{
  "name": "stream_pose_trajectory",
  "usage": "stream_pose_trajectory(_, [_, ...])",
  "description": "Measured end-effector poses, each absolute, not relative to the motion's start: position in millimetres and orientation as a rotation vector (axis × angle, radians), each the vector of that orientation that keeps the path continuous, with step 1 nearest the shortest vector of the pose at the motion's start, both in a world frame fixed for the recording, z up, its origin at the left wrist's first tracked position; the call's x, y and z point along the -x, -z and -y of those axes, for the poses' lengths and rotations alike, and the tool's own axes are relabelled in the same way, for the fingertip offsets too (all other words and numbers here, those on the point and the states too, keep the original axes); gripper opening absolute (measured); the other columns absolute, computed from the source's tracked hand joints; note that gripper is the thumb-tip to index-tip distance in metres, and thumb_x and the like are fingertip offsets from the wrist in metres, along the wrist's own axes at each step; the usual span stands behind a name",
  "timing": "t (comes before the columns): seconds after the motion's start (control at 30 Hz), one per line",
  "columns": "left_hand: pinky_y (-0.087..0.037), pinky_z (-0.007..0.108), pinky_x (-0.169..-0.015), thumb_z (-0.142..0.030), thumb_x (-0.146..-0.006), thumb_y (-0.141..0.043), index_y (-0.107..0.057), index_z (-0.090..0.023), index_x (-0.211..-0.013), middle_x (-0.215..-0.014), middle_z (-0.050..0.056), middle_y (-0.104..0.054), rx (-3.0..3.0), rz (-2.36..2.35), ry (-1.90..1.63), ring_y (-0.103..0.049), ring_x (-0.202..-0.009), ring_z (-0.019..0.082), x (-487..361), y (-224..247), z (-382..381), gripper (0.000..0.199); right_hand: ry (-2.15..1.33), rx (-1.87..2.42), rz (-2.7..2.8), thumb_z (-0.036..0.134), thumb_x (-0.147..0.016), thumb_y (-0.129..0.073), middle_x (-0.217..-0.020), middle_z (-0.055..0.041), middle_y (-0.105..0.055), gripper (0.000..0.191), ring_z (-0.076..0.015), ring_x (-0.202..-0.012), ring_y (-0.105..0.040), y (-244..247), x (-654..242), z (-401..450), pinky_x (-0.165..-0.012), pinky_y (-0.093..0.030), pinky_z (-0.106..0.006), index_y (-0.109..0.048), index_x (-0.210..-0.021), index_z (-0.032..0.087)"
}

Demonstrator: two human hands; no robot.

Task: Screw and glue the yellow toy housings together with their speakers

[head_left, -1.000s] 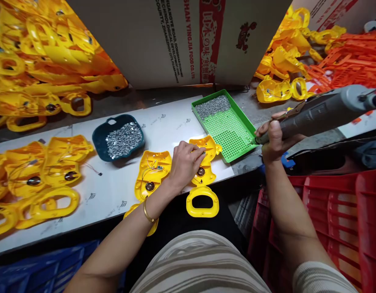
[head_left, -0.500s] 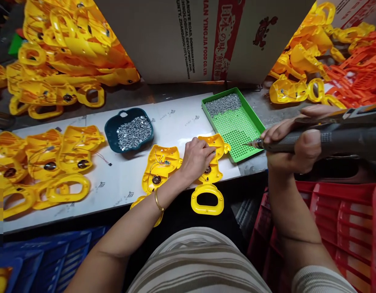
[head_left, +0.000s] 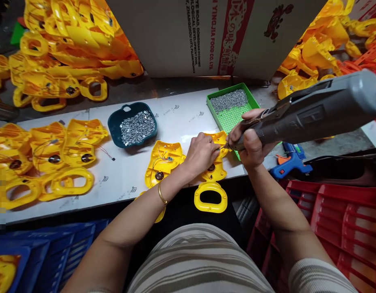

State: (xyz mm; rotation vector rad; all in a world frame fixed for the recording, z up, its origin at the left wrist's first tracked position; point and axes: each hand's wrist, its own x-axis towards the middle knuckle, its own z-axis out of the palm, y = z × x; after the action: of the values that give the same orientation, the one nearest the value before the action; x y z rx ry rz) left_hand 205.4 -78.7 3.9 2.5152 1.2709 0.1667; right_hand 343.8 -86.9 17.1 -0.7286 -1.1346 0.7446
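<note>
My right hand (head_left: 250, 142) is wrapped round a grey electric screwdriver (head_left: 316, 112), whose tip points left at the yellow shell (head_left: 214, 173) in front of me. Over that shell, my left hand (head_left: 201, 154) is closed with its fingertips pinched at the shell's upper part; whatever they pinch is too small to make out. The shell holds a round dark speaker, and a yellow ring handle (head_left: 211, 208) hangs past the table edge below it. Just left lies a second yellow shell (head_left: 164, 156) with wires and a small circuit board.
A dark teal tray (head_left: 114, 132) of metal screws and a green tray (head_left: 248, 95) of small screws stand behind. More yellow shells (head_left: 49, 156) lie left. A blue glue gun (head_left: 290, 162) is at right; a large carton (head_left: 163, 40) stands behind; red crates (head_left: 337, 215) sit lower right.
My right hand has brought the screwdriver left, from over the green tray to beside my left hand at the shell. The blue glue gun has come into view.
</note>
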Motion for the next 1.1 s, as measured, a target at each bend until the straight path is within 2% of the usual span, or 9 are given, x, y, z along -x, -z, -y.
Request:
stream_pose_trajectory(0.53, [-0.043,0.037,-0.077,-0.026,-0.090,-0.059,-0.075,-0.022,-0.094,-0.090,0.008,-0.065,-2.513,-1.254,-0.152,-0.052,-0.096,0.026,-204.7,-1.3,77.3,0.018,-0.709,0.733,1.179,0.047,-0.084,-0.063,-0.061,0.0056,-0.049,0.024,-0.0131,-0.044,-0.049,-10.5,-340.5,82.8,-0.045,-0.044,-0.029,-0.056,-0.099,0.030])
stream_pose_trajectory(0.73, [-0.043,0.038,-0.078,-0.027,-0.090,-0.059,-0.075,-0.020,-0.090,-0.091,0.009,-0.065,-2.501,-1.257,-0.134,-0.052,-0.098,0.027,-205.8,-3.4,76.4,0.018,-0.683,0.845,1.161,0.057,-0.080,-0.063,-0.065,0.0043,-0.050,0.031,-0.0141,-0.045,-0.049,-9.3,-340.6,82.4,-0.050,-0.047,-0.032,-0.055,-0.098,0.033])
stream_pose_trajectory(0.9, [-0.043,0.038,-0.076,-0.027,-0.089,-0.059,-0.076,-0.021,-0.092,-0.089,0.009,-0.065,-2.500,-1.240,-0.162,-0.053,-0.096,0.028,-205.3,-1.4,75.5,0.019,-0.665,0.931,1.142,0.065,-0.078,-0.060,-0.060,0.0041,-0.047,0.037,-0.0148,-0.041,-0.047,-13.7,-341.1,83.9,-0.044,-0.043,-0.032,-0.053,-0.095,0.033])
stream_pose_trajectory(1.1, [-0.042,0.037,-0.074,-0.026,-0.088,-0.059,-0.077,-0.020,-0.089,-0.086,0.009,-0.064,-2.491,-1.250,-0.153,-0.053,-0.095,0.027,-206.4,0.4,74.0,0.019,-0.669,0.795,1.109,0.055,-0.079,-0.065,-0.056,0.0055,-0.043,0.027,-0.0129,-0.038,-0.043,-18.3,-341.6,84.1,-0.039,-0.038,-0.029,-0.057,-0.093,0.033])
